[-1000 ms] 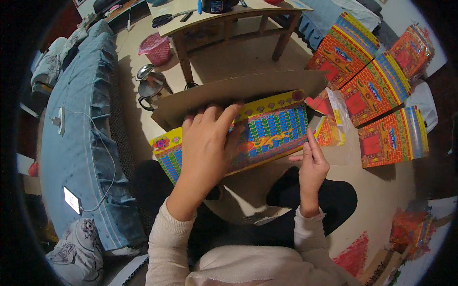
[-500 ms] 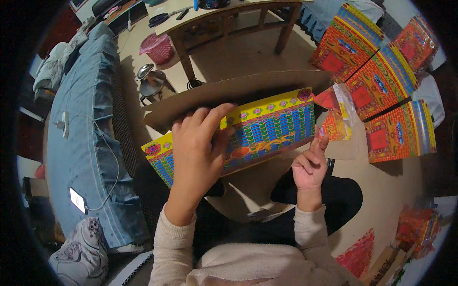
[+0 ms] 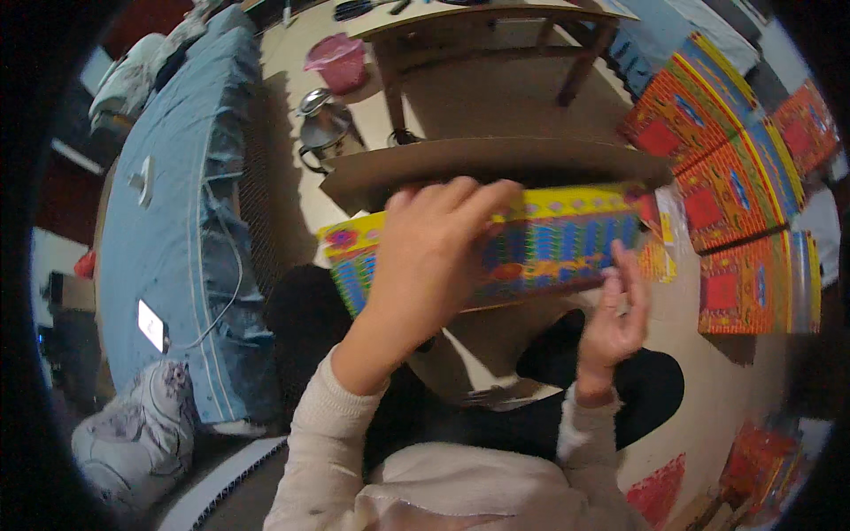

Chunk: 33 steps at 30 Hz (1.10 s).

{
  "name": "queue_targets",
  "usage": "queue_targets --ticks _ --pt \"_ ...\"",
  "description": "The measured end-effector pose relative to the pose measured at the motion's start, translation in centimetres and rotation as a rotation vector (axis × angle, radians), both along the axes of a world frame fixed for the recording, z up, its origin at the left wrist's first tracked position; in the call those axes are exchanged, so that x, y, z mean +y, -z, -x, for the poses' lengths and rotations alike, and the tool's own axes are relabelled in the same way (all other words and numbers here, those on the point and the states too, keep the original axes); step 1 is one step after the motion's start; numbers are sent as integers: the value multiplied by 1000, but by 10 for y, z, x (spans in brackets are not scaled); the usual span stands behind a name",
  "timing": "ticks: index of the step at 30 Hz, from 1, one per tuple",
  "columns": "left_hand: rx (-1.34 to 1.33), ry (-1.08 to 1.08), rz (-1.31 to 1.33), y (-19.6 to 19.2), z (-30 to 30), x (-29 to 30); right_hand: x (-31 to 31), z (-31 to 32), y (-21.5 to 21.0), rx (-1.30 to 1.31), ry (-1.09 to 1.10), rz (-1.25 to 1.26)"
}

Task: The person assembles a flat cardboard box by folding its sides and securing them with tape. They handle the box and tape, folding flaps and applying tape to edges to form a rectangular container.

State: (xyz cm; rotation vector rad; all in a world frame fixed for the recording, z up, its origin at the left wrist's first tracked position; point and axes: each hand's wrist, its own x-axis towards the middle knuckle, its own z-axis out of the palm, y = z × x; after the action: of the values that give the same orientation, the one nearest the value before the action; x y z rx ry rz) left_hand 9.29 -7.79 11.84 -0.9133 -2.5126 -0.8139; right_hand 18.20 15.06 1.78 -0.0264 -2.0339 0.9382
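Observation:
A printed paper box (image 3: 549, 252), with a yellow flowered edge and a blue-and-green striped side, is tilted in front of me over my lap. My left hand (image 3: 438, 239) is closed over its upper yellow edge, thumb on the striped side. Near the box's lower right corner is my right hand (image 3: 615, 323), its fingers stretched up and apart; blur hides whether they touch the box. Just behind the box stands a brown cardboard panel (image 3: 505, 152), its lower part hidden by the box.
Several red brick-patterned boxes (image 3: 708, 199) stand at the right. A steel kettle (image 3: 323, 124) and a pink basket (image 3: 338, 66) sit beyond the panel, by a wooden table (image 3: 478, 18). Along the left runs a blue-covered bed (image 3: 177, 239) with a phone (image 3: 152, 326) on it.
The view has shifted, and the box with my left hand on it sits farther right and more level. My right hand's fingers have spread and stretched upward.

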Motion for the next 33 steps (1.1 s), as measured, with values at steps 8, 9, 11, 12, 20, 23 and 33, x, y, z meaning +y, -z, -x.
queue_targets --ticks 8,9,11,12,20,23,33 --pt "-30 153 22 1 11 -18 -17 75 -95 -176 -268 -703" --pt "-48 128 45 0 12 -23 -14 80 -91 -200 -289 -707" --pt "-93 125 15 1 25 -47 -12 84 -85 -296 -289 -631" --pt "-171 112 62 -1 32 -61 -11 86 -81 -286 -289 -613" --pt "-1008 343 -232 9 79 -125 -12 93 -78 -330 -267 -558" --pt "-969 393 -334 31 80 -142 -10 92 -79 -417 -283 -335" --pt "-849 312 -595 48 45 -137 -7 96 -83 -488 -276 -397"
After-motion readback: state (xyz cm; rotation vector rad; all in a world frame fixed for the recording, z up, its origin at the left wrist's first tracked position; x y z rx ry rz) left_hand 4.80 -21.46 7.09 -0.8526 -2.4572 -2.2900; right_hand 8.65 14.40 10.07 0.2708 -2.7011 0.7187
